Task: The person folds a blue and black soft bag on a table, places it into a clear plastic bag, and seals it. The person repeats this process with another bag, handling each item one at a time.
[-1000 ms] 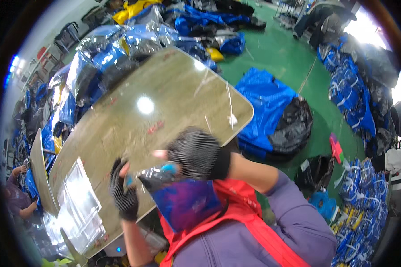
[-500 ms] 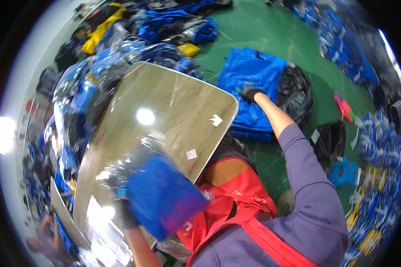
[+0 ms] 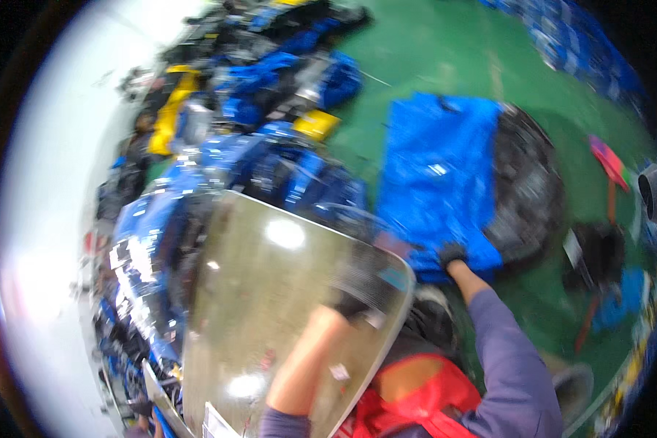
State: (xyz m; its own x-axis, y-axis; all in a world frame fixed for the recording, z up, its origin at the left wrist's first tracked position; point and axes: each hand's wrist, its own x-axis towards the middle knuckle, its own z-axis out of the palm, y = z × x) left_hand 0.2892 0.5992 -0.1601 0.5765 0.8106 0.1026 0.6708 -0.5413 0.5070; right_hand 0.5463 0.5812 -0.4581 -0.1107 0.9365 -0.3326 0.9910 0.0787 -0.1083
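Note:
My left hand, in a dark glove, reaches across the wood-look tabletop to its right edge. Motion smears its fingers, so their grip cannot be made out. Just beyond them, at the table corner, is a see-through, pinkish-blue blur, too smeared to name. On the green floor to the right lies a large blue sack, with a black wrinkled bundle against its right side. My right hand, in a dark glove, is closed on the sack's near edge.
Plastic-wrapped blue bundles crowd the table's left and far sides. Yellow and black bags are heaped farther back. At right stand a pink-and-red broom or brush and a black bag. More blue bundles line the far right.
My left hand has swung rightward across the table; the blue packet it held is no longer clearly visible. My right hand has come nearer, to the sack's near edge. The view has shifted.

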